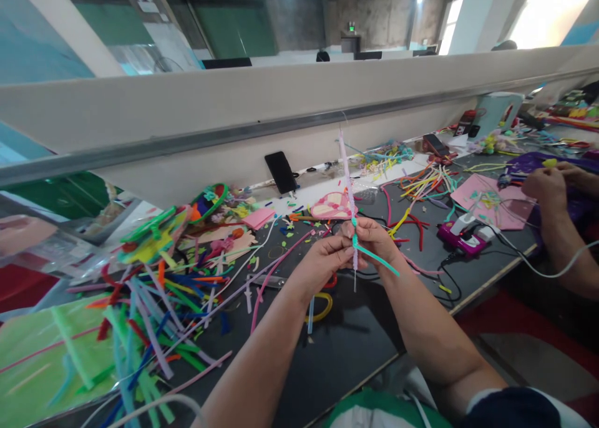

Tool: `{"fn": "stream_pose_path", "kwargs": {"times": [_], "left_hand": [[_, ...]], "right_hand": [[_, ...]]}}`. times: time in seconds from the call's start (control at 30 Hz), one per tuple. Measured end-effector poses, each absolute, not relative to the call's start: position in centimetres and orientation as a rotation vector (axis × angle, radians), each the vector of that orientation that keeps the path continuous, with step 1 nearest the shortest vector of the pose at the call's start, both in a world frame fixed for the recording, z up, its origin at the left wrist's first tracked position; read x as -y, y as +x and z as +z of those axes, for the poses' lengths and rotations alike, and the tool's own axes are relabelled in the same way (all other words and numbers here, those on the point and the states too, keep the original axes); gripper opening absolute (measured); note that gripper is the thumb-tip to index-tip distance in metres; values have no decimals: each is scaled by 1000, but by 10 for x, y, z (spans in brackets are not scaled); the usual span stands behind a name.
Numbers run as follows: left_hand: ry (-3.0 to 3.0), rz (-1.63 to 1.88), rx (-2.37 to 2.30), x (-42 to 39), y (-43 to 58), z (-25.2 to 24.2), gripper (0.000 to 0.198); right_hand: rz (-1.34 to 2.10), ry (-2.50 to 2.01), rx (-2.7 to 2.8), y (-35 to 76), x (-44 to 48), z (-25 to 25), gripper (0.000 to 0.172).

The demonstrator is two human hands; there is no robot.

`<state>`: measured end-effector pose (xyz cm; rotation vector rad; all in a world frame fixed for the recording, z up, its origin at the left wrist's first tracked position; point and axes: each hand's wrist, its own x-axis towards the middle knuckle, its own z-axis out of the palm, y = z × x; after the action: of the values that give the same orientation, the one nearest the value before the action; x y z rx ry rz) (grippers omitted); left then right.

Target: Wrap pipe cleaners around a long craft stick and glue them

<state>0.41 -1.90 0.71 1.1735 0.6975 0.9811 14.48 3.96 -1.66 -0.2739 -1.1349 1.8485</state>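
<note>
Upright between my hands stands a thin lavender pipe-cleaner stem [347, 172], with bare wire showing at its top and bottom. A turquoise pipe cleaner [380, 261] is wrapped around the stem's lower part, and its loose end slants down to the right. My left hand [327, 256] is closed, its fingertips pinching the stem just below the wrap. From the other side, the thumb and fingers of my right hand [372, 238] close on the turquoise pipe cleaner at the stem. Scissors [271, 281] and a yellow ring-shaped handle [322, 307] lie on the table beneath.
Many coloured pipe cleaners [145, 334] pile up at left, beside a green sheet [32, 359]. A black phone [281, 172] leans against the partition [196, 116]. At right are a magenta power strip [461, 238], a pink sheet [486, 200] and another person's hands [550, 184].
</note>
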Motion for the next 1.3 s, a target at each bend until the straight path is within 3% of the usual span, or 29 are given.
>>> {"fn": "stream_pose_path", "kwargs": {"times": [0.6,1.3], "left_hand": [[1016,929,-724,5,-8,-3,24],[1183,970,-802,0,-8,-12,23]], "right_hand": [[1670,-392,1151,138,-42,-19,20],[1551,-543,1239,136,-43,-20,28]]}}
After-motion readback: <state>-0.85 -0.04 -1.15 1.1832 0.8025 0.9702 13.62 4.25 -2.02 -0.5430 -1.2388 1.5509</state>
